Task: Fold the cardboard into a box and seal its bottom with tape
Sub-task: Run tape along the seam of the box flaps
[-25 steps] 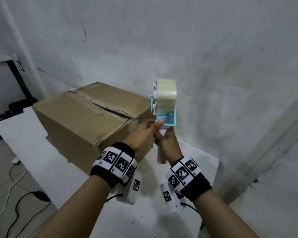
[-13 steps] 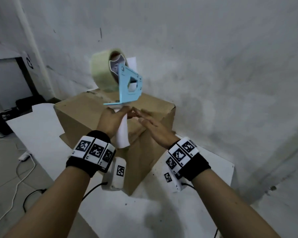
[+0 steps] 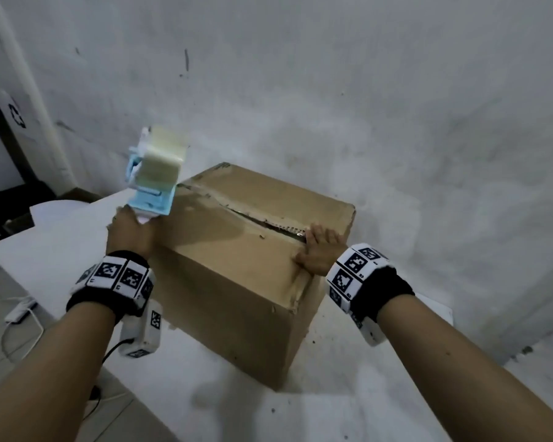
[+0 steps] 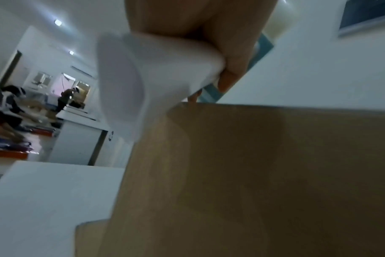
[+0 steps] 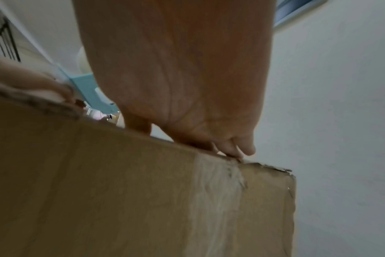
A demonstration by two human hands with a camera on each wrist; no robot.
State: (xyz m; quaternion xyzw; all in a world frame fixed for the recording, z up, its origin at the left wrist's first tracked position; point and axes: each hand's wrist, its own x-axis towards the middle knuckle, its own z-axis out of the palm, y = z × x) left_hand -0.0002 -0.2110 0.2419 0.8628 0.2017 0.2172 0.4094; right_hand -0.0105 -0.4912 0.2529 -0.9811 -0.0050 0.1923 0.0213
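A brown cardboard box (image 3: pixel 236 282) stands on the white table (image 3: pixel 300 403), its top flaps closed with a ragged seam (image 3: pixel 262 221) between them. My left hand (image 3: pixel 130 232) grips the white handle (image 4: pixel 160 69) of a blue tape dispenser (image 3: pixel 150 202), which carries a roll of clear tape (image 3: pixel 160 161) and is held up at the box's far left top edge. My right hand (image 3: pixel 319 250) rests on the box's top right end, with the fingers (image 5: pixel 242 149) lying over the edge near the seam and the thumb along the front edge. The box (image 5: pixel 121 191) fills the lower part of the right wrist view.
A grey wall stands close behind the box. A white power strip and cables (image 3: pixel 17 314) lie on the floor at the left. Dark equipment (image 3: pixel 10 202) sits at the far left. In the left wrist view, people (image 4: pixel 66 99) work at tables far off.
The dispenser passed from my right hand to my left, which now holds it at the box's left end. My right hand has moved onto the box's right end.
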